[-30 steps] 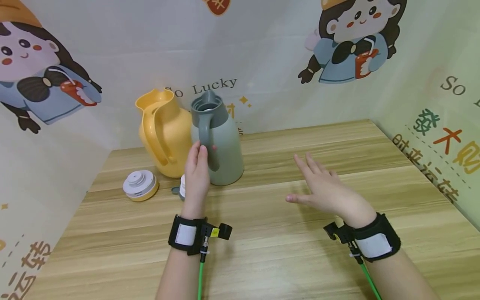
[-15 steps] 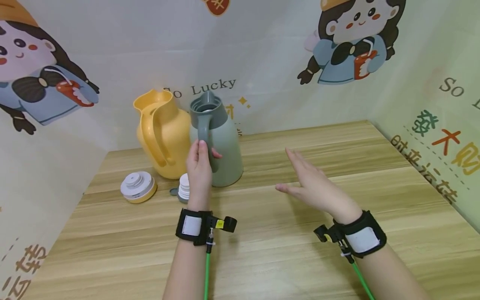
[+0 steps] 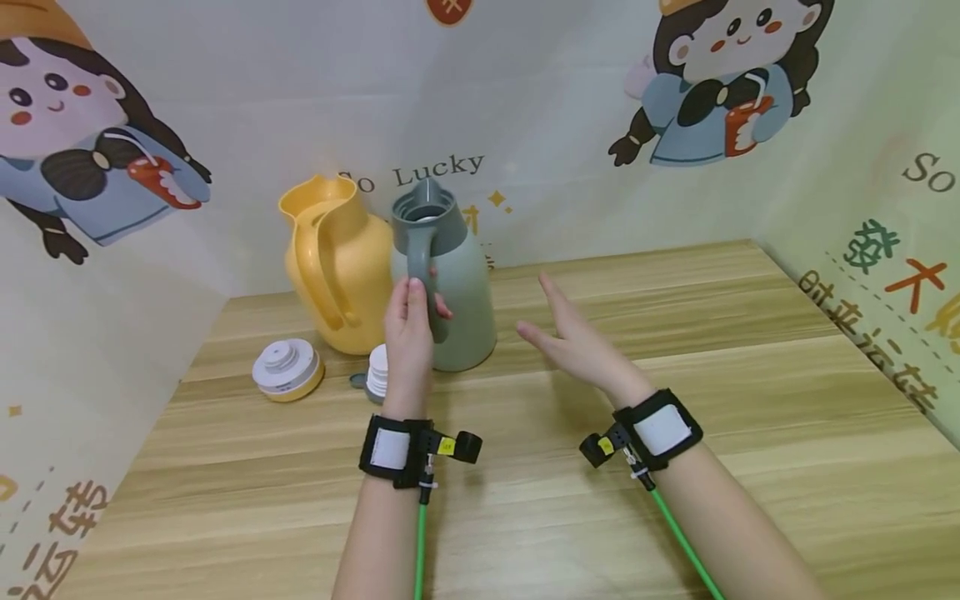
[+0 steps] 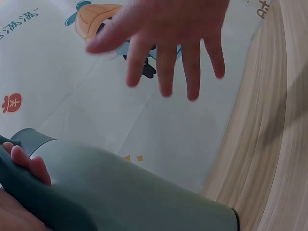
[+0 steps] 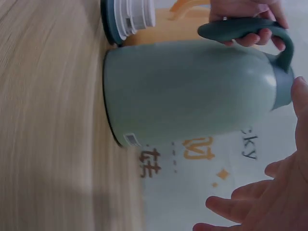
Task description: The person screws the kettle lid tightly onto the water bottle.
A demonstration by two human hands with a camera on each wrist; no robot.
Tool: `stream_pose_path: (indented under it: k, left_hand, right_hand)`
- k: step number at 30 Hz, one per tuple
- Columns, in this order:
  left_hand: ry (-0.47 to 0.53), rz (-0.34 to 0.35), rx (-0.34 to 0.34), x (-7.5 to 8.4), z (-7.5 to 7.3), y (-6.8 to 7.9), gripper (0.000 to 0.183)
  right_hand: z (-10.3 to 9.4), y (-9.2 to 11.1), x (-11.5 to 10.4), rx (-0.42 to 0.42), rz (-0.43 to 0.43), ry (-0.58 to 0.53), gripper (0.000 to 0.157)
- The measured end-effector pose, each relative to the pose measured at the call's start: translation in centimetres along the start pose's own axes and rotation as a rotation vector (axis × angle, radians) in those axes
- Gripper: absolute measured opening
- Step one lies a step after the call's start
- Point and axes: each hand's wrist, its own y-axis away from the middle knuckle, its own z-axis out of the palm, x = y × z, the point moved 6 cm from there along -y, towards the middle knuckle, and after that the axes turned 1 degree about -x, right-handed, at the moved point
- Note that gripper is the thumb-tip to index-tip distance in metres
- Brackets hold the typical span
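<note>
A pale green thermos jug (image 3: pixel 468 292) with a dark green collar and handle stands upright on the table, its top uncovered. My left hand (image 3: pixel 408 342) grips the jug's handle (image 3: pixel 420 250), and its fingertips show through the loop in the right wrist view. To the right of the jug, my right hand (image 3: pixel 581 342) is in the air with fingers spread and nothing in it. In the left wrist view that right hand (image 4: pixel 178 29) appears above the jug (image 4: pixel 120 187). Partly behind my left wrist lies a white threaded stopper (image 3: pixel 377 372) with a dark green base.
A yellow jug (image 3: pixel 341 283), also uncovered, stands close to the green one on its left. In front of it lies a white and yellow lid (image 3: pixel 287 369). The wooden table (image 3: pixel 675 317) meets a printed cloth backdrop (image 3: pixel 555 167) behind and at the sides.
My right hand has moved left toward the green jug. My left hand's fingers have gone from touching the handle to wrapping round it. The jugs and lids stay in place.
</note>
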Motion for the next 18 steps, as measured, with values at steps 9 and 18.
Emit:
stream_pose_path:
  k: [9,18]
  left_hand:
    - [0.05,0.005,0.009,0.0,0.3,0.2,0.031]
    - [0.054,-0.009,0.007,0.3,0.7,0.4,0.03]
  right_hand:
    - [3.1,-1.6,1.0,0.0,0.069,-0.1,0.077]
    - [5.9,-2.2,2.4,-0.016,0.131,-0.122,0.085]
